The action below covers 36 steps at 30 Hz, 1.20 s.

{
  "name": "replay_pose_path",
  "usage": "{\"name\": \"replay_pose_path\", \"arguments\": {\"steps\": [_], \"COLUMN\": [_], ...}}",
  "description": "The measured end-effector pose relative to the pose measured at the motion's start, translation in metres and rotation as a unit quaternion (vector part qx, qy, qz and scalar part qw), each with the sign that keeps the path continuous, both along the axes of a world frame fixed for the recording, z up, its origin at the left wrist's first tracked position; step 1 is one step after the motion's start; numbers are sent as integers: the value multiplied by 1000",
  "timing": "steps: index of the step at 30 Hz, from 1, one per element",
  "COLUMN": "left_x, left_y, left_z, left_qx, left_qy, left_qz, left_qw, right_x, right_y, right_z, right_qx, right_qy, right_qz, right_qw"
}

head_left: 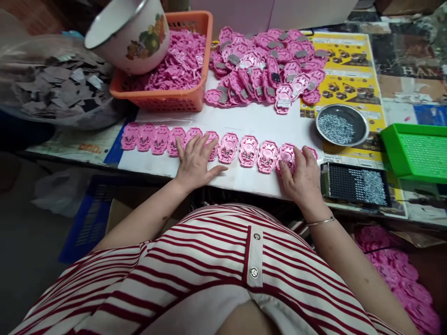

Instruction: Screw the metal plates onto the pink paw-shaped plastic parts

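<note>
A row of pink plastic pieces (pixel 228 148) lay on a white sheet (pixel 226 120), along the near edge of the table (pixel 84 139), each with its face up and most showing small shiny parts in the half toward that edge. The left hand (pixel 193 160) had its fingers spread over the middle of the row, thumb held well out. The right hand (pixel 303 177) was bent over the right end, thumb on one piece and fingertips just beyond it; whether they pinched it, I cannot tell. Pieces at the left end sat close together, while those right of the left hand had wider gaps, so evening the spacing seemed worthwhile. Handling by the outer rims looked best, since a finger dragged across the shiny parts could shift them if they were loose. Light, level nudges would suit such flat pieces. The right wrist was best kept clear of the black tray (pixel 338 181) just beside it, near the table's near edge, where a bump might scatter its silvery bits (pixel 374 187).
</note>
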<state>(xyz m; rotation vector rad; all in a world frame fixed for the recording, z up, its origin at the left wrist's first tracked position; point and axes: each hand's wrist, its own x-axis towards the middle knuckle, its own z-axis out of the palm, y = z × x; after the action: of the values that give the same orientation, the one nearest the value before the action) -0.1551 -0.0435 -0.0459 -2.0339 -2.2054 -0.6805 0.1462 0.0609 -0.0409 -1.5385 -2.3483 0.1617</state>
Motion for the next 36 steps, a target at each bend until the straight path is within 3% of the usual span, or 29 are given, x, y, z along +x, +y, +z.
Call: {"name": "replay_pose_path", "arguments": {"steps": [10,16,22,28,32,36], "left_x": [-3,-6,-3,-2,0,3], "left_y": [3,-1,-1,9,13,12], "left_z": [-5,-8,-13,-13,-13,-13], "left_qx": [-31,13,61,49,80,102], "left_qy": [-3,-22,-29,-14,-18,-7], "left_qz": [12,27,26,62,65,90], "left_qw": [999,999,997,997,995,991], "right_x": [-3,21,36,38,41,37], "right_y": [-3,-20,-36,-21,-9,3], "right_z": [-2,-5,-10,-11,-10,1], "right_qx": [32,63,41,114,174,228], "right_qy": [43,101,37,72,121,127], "right_qz": [17,38,55,114,195,199], "right_qw": [998,992,997,984,958,945]}}
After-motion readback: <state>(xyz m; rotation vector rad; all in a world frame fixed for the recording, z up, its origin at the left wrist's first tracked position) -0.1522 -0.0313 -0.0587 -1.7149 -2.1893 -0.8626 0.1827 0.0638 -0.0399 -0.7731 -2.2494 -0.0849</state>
